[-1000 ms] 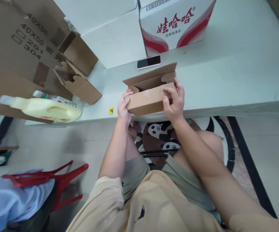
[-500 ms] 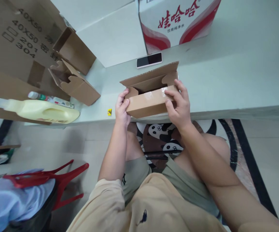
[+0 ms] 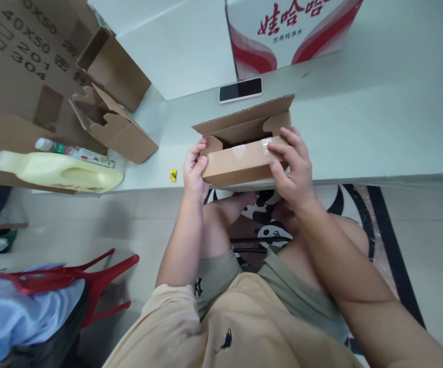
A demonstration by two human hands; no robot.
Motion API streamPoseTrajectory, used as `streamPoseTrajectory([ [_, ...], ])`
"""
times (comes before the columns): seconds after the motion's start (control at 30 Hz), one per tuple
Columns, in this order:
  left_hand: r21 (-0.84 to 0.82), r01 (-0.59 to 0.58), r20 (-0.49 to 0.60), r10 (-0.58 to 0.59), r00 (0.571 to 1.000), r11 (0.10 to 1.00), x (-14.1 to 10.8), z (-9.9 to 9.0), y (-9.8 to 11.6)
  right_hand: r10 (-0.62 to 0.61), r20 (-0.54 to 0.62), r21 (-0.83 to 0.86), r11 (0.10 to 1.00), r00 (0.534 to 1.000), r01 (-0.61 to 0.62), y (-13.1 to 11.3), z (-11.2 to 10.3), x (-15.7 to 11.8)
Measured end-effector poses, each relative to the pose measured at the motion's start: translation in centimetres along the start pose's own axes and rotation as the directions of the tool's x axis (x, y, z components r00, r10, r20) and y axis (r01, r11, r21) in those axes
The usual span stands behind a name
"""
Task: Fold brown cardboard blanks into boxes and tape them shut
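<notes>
Between my hands is a small brown cardboard box, its long lid flap raised at the back and its top open. Two pieces of clear tape show on the box's front edge. My left hand grips the box's left end, thumb on the front and fingers curled round the side. My right hand holds the right end, with fingertips on the top edge near the tape and the thumb against the front face. What lies inside the box is in shadow.
Behind the box lies a phone, before a white-and-red carton. To the left stand two brown boxes, one an open-topped box, plus a pale yellow jug and a small yellow packet. A red chair stands lower left.
The box and both hands have shifted slightly to the right in view. The hold on the box is the same, and the view itself has moved a little.
</notes>
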State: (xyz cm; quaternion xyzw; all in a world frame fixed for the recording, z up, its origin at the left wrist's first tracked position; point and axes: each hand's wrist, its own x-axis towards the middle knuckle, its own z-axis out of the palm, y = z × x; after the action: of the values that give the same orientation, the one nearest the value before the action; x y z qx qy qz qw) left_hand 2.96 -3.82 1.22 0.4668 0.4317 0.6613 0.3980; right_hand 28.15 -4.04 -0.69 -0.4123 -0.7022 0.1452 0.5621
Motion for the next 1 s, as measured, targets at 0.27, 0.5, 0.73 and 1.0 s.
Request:
streamPoseTrajectory([
  [0.27, 0.161, -0.129, 0.073, 0.119, 0.990, 0.978, 0.4, -1.1, -0.8, -0.027, 0.000, -0.015, 1.000, 1.000, 0.027, 0.6, 0.0, 0.0],
  [0.5, 0.313, -0.248, 0.170, 0.203, 0.964, 0.917, 1.6, -0.5, -0.1, 0.024, 0.075, 0.024, 0.999, 0.997, -0.025, 0.3, -0.6, -0.1],
  [0.73, 0.469, -0.270, 0.120, 0.242, 0.963, 0.841, 0.2, -0.1, 1.0, 0.058, -0.043, -0.021, 0.998, 0.997, -0.059, -0.5, 0.1, -0.7],
  [1.0, 0.712, -0.364, 0.427, 0.042, 0.903, 0.601, 1.1, 1.3, 6.1, 0.081, -0.023, 0.025, 0.996, 0.996, -0.080, -0.2, 0.4, -0.8],
])
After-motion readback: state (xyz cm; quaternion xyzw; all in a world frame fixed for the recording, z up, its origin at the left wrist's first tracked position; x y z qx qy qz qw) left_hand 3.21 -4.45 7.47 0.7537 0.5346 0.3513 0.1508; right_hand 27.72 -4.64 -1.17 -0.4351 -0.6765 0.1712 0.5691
